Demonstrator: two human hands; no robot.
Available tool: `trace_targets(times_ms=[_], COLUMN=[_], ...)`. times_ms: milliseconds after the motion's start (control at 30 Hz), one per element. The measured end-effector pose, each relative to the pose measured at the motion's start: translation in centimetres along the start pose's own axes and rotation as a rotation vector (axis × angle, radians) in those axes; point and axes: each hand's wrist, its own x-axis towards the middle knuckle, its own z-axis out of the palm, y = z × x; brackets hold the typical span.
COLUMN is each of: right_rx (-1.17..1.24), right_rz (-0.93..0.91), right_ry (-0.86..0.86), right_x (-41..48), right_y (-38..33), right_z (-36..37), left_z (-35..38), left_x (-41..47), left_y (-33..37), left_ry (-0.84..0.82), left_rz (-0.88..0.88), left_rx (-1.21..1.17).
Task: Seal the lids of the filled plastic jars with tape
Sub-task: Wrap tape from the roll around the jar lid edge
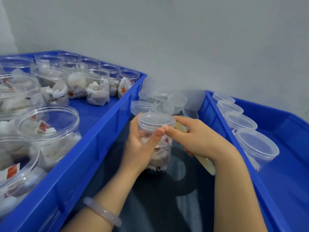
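I have the jar (157, 144) up in the gap between the two crates, close to the long inner rim of the left crate (93, 141), with its lid (156, 120) already on. My left hand (138, 148) wraps round the body of the jar, thumb lying up the near side to just under the lid's edge. My right hand (200, 139) curls round what looks like the tape roll (208, 166), its forefinger stretched out to touch the lid's edge beside that thumb. I judge this to be the start of the wrap, though the tape itself is too clear for me to make out. To do it well I would pin the tape's end with the left thumb, keep the strip half on the lid and half on the jar wall, then turn the jar and hold the roll steady under light pull. Sealed jars (257, 146) line the inner wall of the right crate (222, 118)
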Motion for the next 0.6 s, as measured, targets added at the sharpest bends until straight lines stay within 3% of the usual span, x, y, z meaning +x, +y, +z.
trace_targets(times_ms=[200,600], right_rx=[-0.02,-0.026], right_rz=[-0.016,0.091], right_ry=[-0.044,-0.029], right_x=[-0.9,-0.9], right_y=[-0.2,-0.3], right_z=[-1.2,-1.2], left_z=[-0.1,-1.1], left_x=[0.1,0.8], left_y=[0.1,0.0], left_ry=[-0.055,-0.1], left_rz=[-0.023,-0.017], left_rx=[-0.172,-0.16])
